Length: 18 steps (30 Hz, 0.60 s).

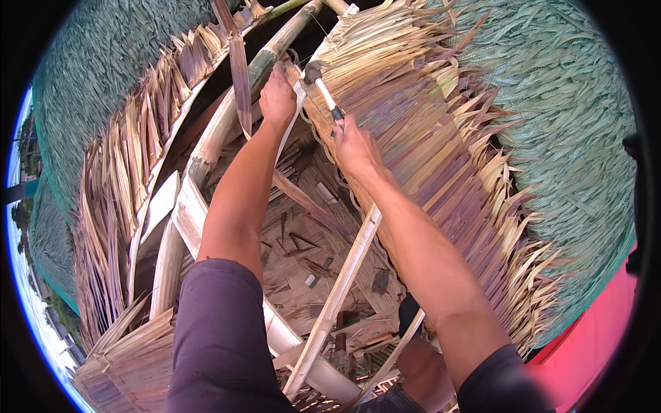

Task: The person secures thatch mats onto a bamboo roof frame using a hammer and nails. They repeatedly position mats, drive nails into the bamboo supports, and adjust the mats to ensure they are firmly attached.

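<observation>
Thatch roof, hammer in right hand

Short dark grey sleeves, forearms bare.

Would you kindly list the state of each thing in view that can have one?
left hand: closed, gripping the bamboo pole
right hand: closed around the hammer handle
hammer: held, head raised near the left hand
bamboo pole: slanted, unthatched
dried palm-leaf thatch panel: laid over the roof frame
</observation>
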Available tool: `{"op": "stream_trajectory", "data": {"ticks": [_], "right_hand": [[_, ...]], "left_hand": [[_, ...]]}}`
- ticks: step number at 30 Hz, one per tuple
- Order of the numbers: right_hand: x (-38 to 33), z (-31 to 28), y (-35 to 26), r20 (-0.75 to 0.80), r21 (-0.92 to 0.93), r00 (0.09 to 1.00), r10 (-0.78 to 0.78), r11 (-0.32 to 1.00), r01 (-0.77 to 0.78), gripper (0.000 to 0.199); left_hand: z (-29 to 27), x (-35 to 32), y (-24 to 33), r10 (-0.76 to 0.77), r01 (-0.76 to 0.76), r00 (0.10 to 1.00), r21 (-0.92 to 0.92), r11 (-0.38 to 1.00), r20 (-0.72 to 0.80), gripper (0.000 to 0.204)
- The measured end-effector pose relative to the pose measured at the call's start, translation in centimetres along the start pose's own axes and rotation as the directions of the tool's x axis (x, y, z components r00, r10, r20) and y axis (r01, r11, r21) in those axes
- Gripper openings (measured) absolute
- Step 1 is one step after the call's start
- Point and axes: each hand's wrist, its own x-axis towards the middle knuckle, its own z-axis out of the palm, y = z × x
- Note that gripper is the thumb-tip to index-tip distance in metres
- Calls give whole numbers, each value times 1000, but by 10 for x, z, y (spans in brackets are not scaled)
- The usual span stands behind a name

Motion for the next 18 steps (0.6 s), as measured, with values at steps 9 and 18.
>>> {"op": "stream_trajectory", "data": {"ticks": [9, 18], "right_hand": [[-197, -116, 109, -205, 312, 974, 94, 950, -26, 19], [-285, -134, 141, 224, 71, 954, 198, 973, -219, 24]], "left_hand": [[-58, -180, 85, 217, -100, 893, -298, 949, 394, 61], [-181, -444, 112, -236, -30, 534, 296, 955, 812, 90]]}}
